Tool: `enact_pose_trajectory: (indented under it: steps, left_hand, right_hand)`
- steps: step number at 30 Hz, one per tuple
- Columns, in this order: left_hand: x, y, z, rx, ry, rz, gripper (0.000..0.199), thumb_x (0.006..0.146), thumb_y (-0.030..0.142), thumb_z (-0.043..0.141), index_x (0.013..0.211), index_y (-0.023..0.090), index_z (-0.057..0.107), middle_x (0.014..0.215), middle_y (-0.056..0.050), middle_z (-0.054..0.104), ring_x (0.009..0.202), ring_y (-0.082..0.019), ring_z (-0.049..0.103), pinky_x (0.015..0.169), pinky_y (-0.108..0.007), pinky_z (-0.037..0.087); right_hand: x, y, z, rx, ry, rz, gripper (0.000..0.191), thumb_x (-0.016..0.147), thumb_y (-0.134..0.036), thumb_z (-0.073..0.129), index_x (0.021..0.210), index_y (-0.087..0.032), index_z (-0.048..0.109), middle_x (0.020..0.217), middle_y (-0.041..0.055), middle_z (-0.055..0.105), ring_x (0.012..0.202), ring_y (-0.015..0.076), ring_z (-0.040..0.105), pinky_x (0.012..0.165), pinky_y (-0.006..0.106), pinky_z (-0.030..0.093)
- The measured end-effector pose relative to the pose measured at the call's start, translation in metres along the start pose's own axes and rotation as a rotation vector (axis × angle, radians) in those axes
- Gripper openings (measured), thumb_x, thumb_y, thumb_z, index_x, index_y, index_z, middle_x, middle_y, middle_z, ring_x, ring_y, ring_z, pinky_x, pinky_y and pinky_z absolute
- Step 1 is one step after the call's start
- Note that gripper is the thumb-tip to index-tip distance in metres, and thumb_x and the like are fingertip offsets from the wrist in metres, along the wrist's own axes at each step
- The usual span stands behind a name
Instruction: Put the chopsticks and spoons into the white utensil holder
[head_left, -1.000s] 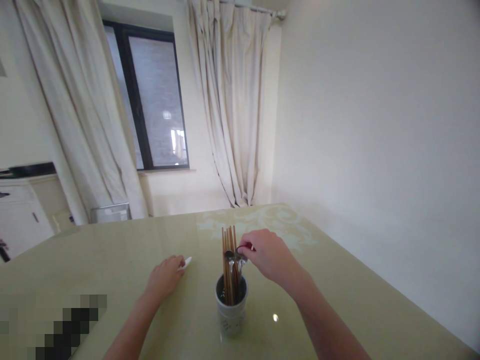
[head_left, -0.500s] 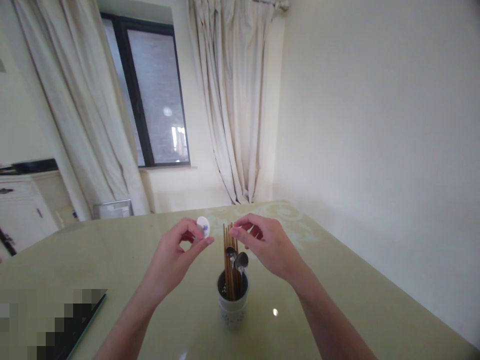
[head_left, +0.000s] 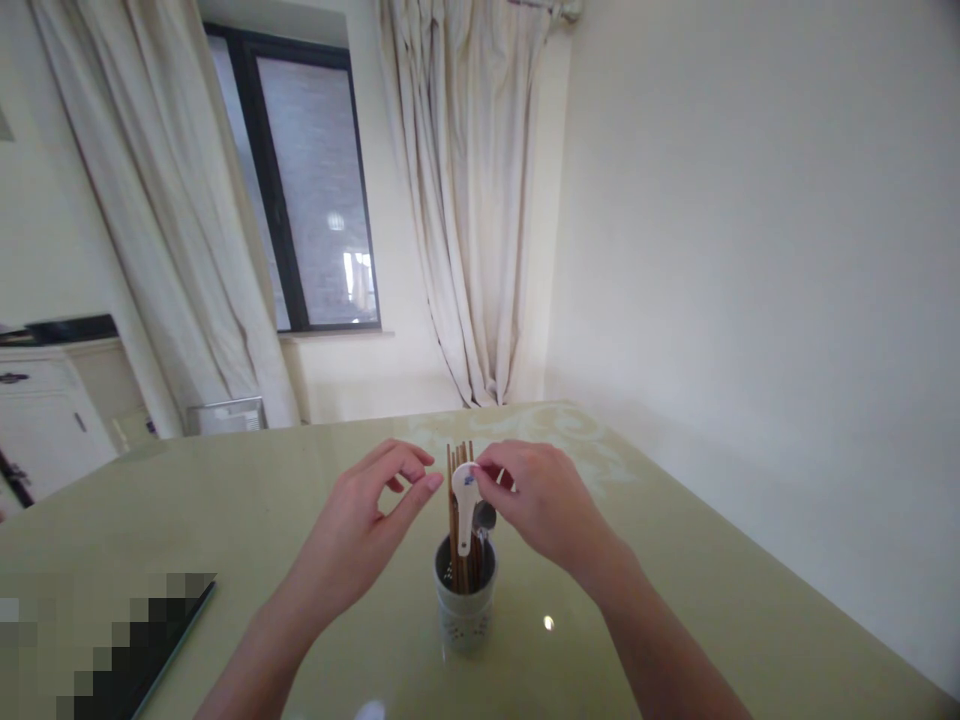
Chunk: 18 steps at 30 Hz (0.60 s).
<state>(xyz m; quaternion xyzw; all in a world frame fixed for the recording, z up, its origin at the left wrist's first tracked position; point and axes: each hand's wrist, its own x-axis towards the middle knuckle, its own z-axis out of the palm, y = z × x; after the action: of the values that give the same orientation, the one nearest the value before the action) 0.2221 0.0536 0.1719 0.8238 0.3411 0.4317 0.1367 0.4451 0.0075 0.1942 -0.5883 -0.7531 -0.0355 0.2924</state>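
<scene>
A white soup spoon [head_left: 464,515] with a small blue mark hangs bowl up and handle down, in front of the chopsticks. My right hand [head_left: 536,490] pinches it by the side of its bowl. My left hand [head_left: 375,515] is just left of the chopsticks, thumb and fingers apart, with nothing in it. Below both hands stands a utensil holder [head_left: 466,620], grey-white with a dotted pattern. Several wooden chopsticks [head_left: 453,520] rise from it. A metal spoon [head_left: 485,517] also stands in it, partly hidden behind the white spoon and my right hand.
The holder stands on a glossy pale green table [head_left: 360,640]. A dark flat object [head_left: 169,640], partly pixelated, lies at the lower left. Beyond the table are curtains [head_left: 480,200], a window [head_left: 315,190] and a white cabinet [head_left: 37,420]. A bare wall rises on the right.
The white spoon has passed from my left hand to my right and now points handle down above the holder. My left hand has let go, and its fingers are apart.
</scene>
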Motion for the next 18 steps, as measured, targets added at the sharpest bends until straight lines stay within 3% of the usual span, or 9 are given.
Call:
enact_pose_trajectory:
  steps: [3, 8, 12, 15, 18]
  left_hand:
    - [0.000, -0.001, 0.003, 0.019, -0.024, 0.002, 0.030, 0.102, 0.049, 0.057, 0.088, 0.024, 0.066, 0.108, -0.004, 0.072, 0.090, -0.018, 0.066, 0.079, -0.030, 0.054]
    - [0.002, -0.005, 0.008, 0.071, -0.096, 0.012, 0.028, 0.103, 0.046, 0.054, 0.092, 0.024, 0.068, 0.102, -0.004, 0.072, 0.090, -0.019, 0.065, 0.081, -0.032, 0.054]
    - [0.002, -0.007, 0.011, 0.104, -0.093, 0.014, 0.027, 0.103, 0.044, 0.054, 0.093, 0.024, 0.069, 0.101, -0.004, 0.072, 0.091, -0.019, 0.065, 0.083, -0.032, 0.053]
    - [0.000, -0.001, 0.007, 0.085, -0.052, 0.010, 0.026, 0.102, 0.044, 0.056, 0.090, 0.024, 0.069, 0.098, -0.003, 0.072, 0.090, -0.019, 0.065, 0.081, -0.032, 0.053]
    - [-0.002, 0.010, -0.003, -0.003, 0.022, 0.000, 0.028, 0.100, 0.047, 0.059, 0.087, 0.025, 0.069, 0.093, -0.001, 0.073, 0.086, -0.019, 0.066, 0.079, -0.031, 0.054]
  right_hand:
    - [0.001, -0.003, 0.014, -0.141, -0.138, 0.014, 0.022, 0.098, -0.030, 0.063, 0.081, -0.021, 0.074, 0.079, 0.0043, 0.076, 0.073, 0.0193, 0.068, 0.061, 0.029, 0.032]
    - [-0.004, -0.009, 0.037, -0.248, -0.235, -0.034, 0.016, 0.095, -0.026, 0.060, 0.101, -0.023, 0.075, 0.087, 0.0089, 0.080, 0.076, 0.0250, 0.073, 0.060, 0.029, 0.035]
    - [-0.009, -0.016, 0.051, -0.229, -0.325, -0.057, 0.014, 0.092, -0.026, 0.062, 0.094, -0.021, 0.076, 0.084, 0.0096, 0.079, 0.075, 0.0269, 0.075, 0.061, 0.030, 0.040]
    - [-0.007, -0.016, 0.055, -0.202, -0.348, -0.072, 0.017, 0.095, -0.027, 0.062, 0.089, -0.021, 0.076, 0.085, 0.0098, 0.080, 0.077, 0.0259, 0.076, 0.062, 0.029, 0.041]
    - [-0.002, -0.013, 0.049, -0.178, -0.284, -0.052, 0.024, 0.102, -0.029, 0.057, 0.093, -0.022, 0.077, 0.087, 0.0091, 0.080, 0.080, 0.0237, 0.076, 0.065, 0.028, 0.041]
